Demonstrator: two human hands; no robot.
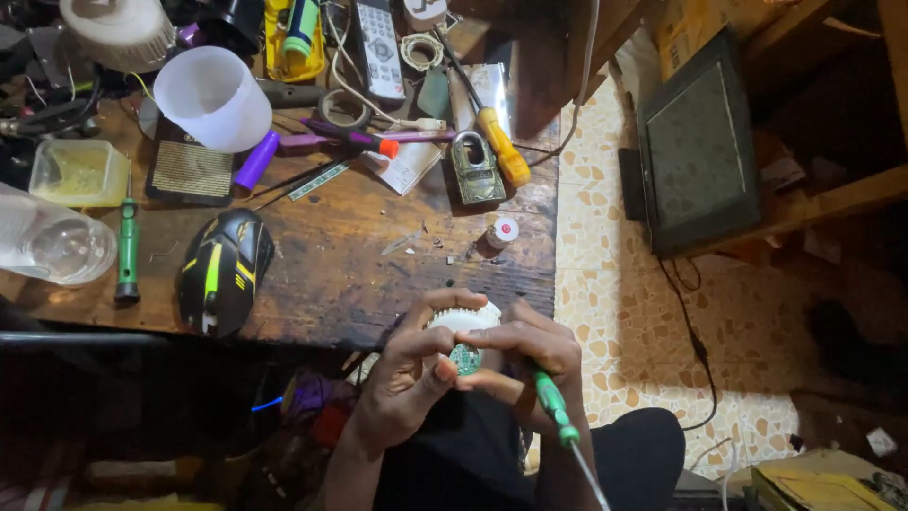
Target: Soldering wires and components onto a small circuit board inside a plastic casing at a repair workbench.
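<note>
Your left hand point(409, 371) and right hand point(525, 352) met just off the surface's point(359, 284) near edge, fingers of both pinching a small white ribbed bulb housing point(465, 322) with a round green circuit board point(464, 359) showing in it. Your right hand also gripped a green-handled screwdriver point(555, 409), shaft pointing down. Near that edge lay a black-and-yellow mouse point(224, 270); farther back, a brass padlock point(476, 170).

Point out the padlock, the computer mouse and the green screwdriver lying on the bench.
padlock point(477, 174), head view, on its brass body.
computer mouse point(224, 269), head view, on its black and yellow back.
green screwdriver point(128, 244), head view, on its handle, left of the mouse.
</note>
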